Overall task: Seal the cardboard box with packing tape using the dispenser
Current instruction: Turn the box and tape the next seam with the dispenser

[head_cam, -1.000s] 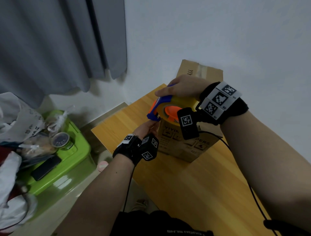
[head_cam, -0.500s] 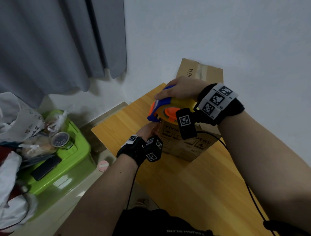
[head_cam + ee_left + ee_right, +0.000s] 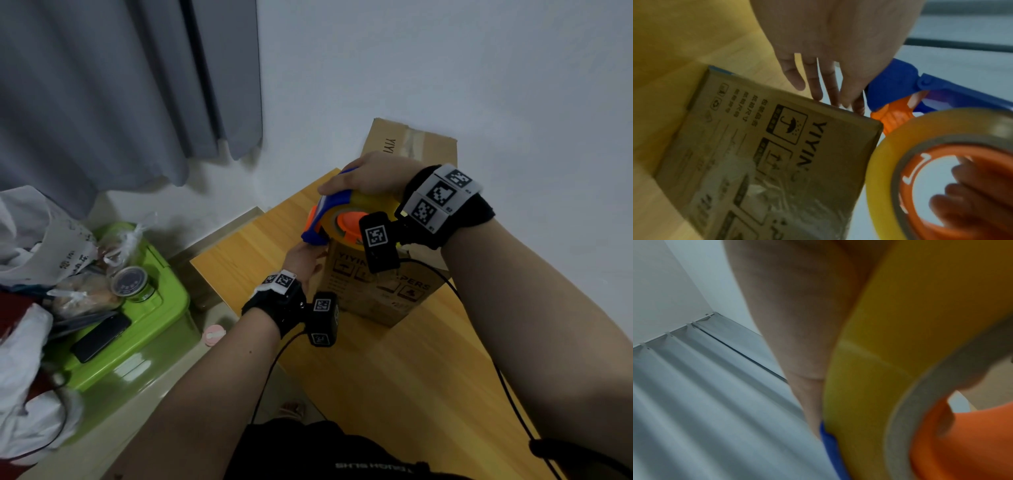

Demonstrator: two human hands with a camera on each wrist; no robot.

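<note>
A small brown cardboard box [image 3: 376, 291] with black print stands on the wooden table [image 3: 394, 377]. My right hand [image 3: 368, 174] grips the blue and orange tape dispenser [image 3: 323, 222] from above, with its yellow tape roll [image 3: 342, 219] over the box's top left edge. In the left wrist view the roll [image 3: 885, 154] sits at the corner of the box [image 3: 777, 162], beside the blue frame [image 3: 898, 79]. My left hand [image 3: 305, 260] lies with straight fingers [image 3: 818, 87] against the box's left side at its top edge. The right wrist view shows only my hand [image 3: 797, 321] on the roll [image 3: 890, 337].
A bigger cardboard box [image 3: 411, 147] leans at the wall behind. Left of the table, lower down, a green plastic bin [image 3: 147, 342] carries a black phone [image 3: 101, 337], a tin can [image 3: 130, 284] and bags. A grey curtain [image 3: 120, 85] hangs at the back left.
My left wrist has shifted slightly right, closer to the box. The right hand and the dispenser stay at the box's top left edge.
</note>
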